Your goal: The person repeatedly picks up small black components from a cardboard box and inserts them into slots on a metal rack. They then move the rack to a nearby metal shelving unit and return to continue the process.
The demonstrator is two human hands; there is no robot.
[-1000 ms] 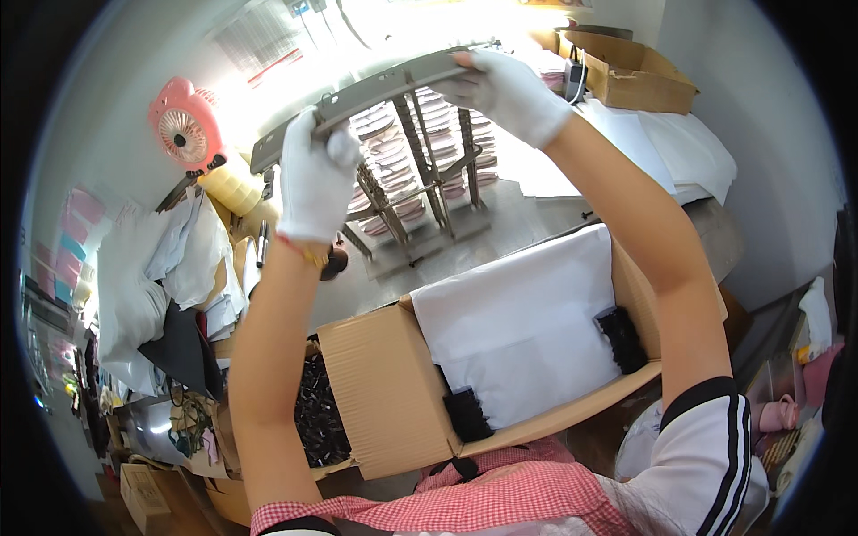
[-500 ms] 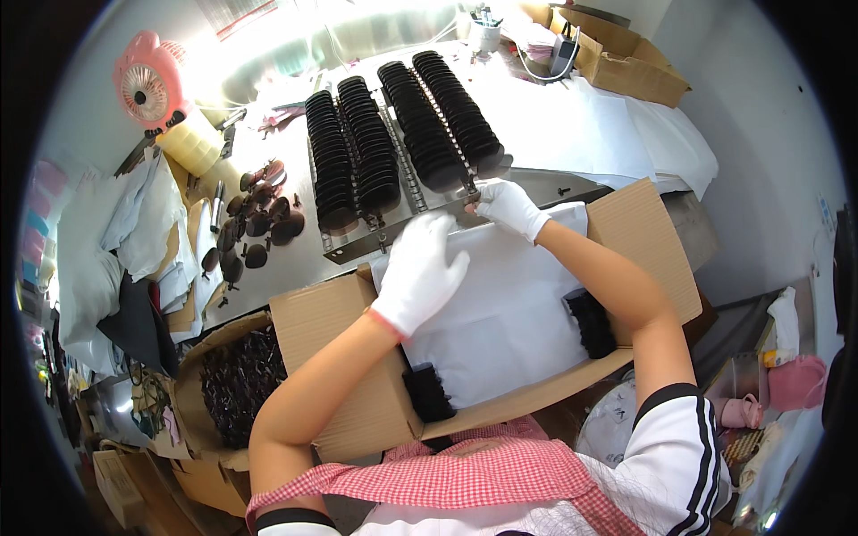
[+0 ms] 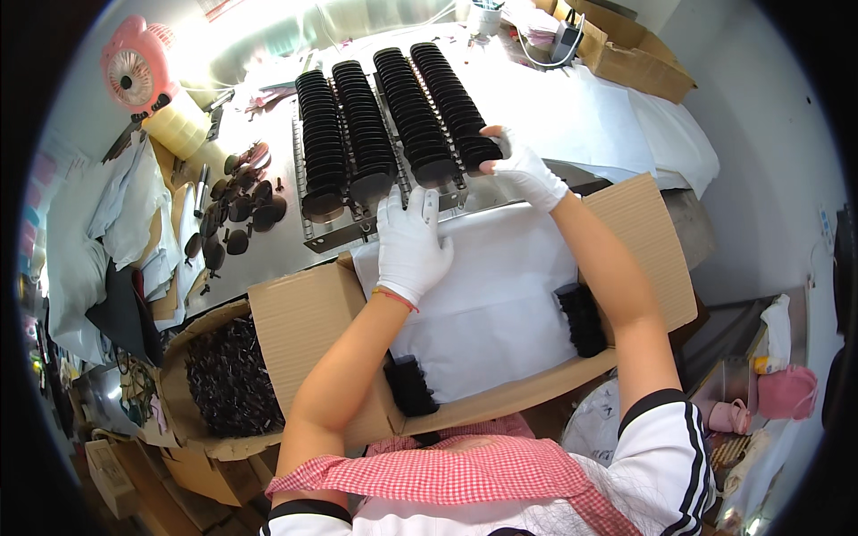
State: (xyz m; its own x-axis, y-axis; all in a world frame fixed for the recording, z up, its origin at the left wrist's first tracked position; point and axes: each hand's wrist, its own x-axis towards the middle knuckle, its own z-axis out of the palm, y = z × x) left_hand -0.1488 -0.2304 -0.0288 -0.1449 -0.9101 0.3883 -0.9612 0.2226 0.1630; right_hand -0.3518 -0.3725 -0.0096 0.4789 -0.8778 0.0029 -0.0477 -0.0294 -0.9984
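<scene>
A metal rack (image 3: 313, 234) on the bench carries rows of dark, round lenses (image 3: 365, 121) standing on edge. My left hand (image 3: 411, 246), in a white glove, reaches to the rack's front edge between two middle rows. Its fingers are stretched out, and nothing shows in them. At the front end of the rightmost row, my right hand (image 3: 529, 174) has its bare thumb and forefinger apart, close beside the front lenses (image 3: 472, 147). Whether they touch a lens cannot be made out. Below both hands lies an open cardboard box (image 3: 317, 313), covered inside by a white sheet (image 3: 487, 313).
Black bundles (image 3: 411, 386) sit at the box's near corners. Left of the rack, loose dark lenses (image 3: 237, 210) lie scattered. A carton of dark pieces (image 3: 232, 375) stands at left. A pink fan (image 3: 134, 71) and a brown box (image 3: 635, 58) stand at the back.
My left hand has moved forward to the rack's front edge. My right hand has risen from the rack's front corner to the end of the rightmost lens row, its fingers parting.
</scene>
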